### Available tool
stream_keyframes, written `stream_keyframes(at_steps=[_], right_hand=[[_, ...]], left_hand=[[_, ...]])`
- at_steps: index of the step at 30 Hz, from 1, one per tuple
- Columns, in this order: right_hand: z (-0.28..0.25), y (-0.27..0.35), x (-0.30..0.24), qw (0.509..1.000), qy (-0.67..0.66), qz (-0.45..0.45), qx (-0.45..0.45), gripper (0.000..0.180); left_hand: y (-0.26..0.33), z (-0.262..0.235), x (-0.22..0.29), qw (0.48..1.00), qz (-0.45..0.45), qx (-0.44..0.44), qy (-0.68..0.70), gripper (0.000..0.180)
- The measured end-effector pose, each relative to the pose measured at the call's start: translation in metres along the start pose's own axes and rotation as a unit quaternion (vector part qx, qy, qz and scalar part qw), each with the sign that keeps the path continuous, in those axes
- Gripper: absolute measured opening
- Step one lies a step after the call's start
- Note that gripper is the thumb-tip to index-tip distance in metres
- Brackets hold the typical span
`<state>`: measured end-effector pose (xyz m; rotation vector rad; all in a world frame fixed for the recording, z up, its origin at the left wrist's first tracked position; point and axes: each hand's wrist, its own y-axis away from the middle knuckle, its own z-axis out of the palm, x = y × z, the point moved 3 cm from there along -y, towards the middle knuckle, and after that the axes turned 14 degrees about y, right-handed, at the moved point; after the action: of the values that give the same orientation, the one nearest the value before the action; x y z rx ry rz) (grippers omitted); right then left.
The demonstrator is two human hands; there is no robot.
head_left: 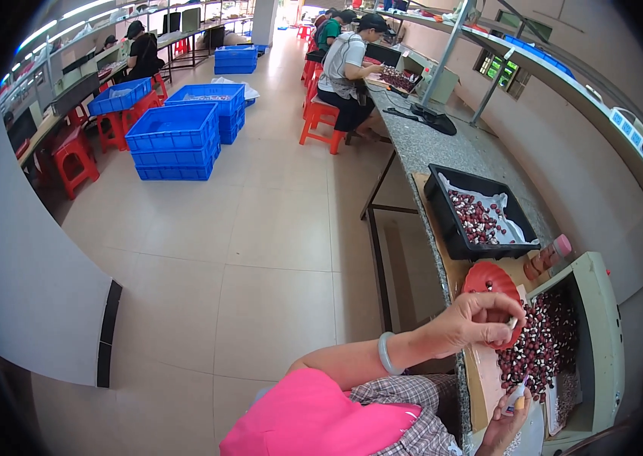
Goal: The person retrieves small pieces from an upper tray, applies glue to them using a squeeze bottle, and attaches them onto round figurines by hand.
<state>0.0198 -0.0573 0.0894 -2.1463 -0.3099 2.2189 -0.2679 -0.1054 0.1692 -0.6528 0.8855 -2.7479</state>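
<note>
My left hand (481, 319), with a pale bangle on the wrist, is raised over the near edge of a red scalloped bowl (479, 275). Thumb and fingers pinch a small whitish piece (513, 323), too small to name. Lower down, my right hand (500, 427) is wrapped round a small white squeeze bottle (514, 400) with a purplish nozzle tip pointing up. Beside both hands lies a heap of small dark-red and white pieces (538, 342), partly inside a pale open-fronted housing (598, 334). A few dark pieces sit in the bowl.
Beyond the bowl stand a black tray (458, 239) of similar pieces on white lining and a pink-capped bottle (545, 258). The stone-topped bench (443, 148) runs away to a seated co-worker (348, 72). Blue crates (173, 144) and red stools (74, 159) stand on the floor.
</note>
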Motion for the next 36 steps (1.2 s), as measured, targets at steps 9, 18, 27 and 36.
stream_keyframes(at_steps=[9, 18, 27, 36], right_hand=[[-0.007, -0.009, 0.02, 0.996, -0.03, -0.043, -0.069, 0.051], [0.002, -0.035, 0.019, 0.998, -0.025, 0.037, -0.041, 0.037], [0.006, -0.075, 0.039, 0.985, -0.097, 0.04, -0.14, 0.047], [-0.045, -0.103, 0.091, 0.987, -0.138, 0.062, -0.053, 0.054]], left_hand=[[0.046, 0.103, 0.149, 0.859, 0.193, -0.466, 0.093, 0.012], [0.042, 0.117, 0.151, 0.833, 0.231, -0.481, -0.148, 0.027], [0.021, 0.09, 0.141, 0.889, 0.186, -0.388, -0.158, 0.015], [0.001, 0.071, 0.076, 0.927, 0.116, -0.341, -0.109, 0.008]])
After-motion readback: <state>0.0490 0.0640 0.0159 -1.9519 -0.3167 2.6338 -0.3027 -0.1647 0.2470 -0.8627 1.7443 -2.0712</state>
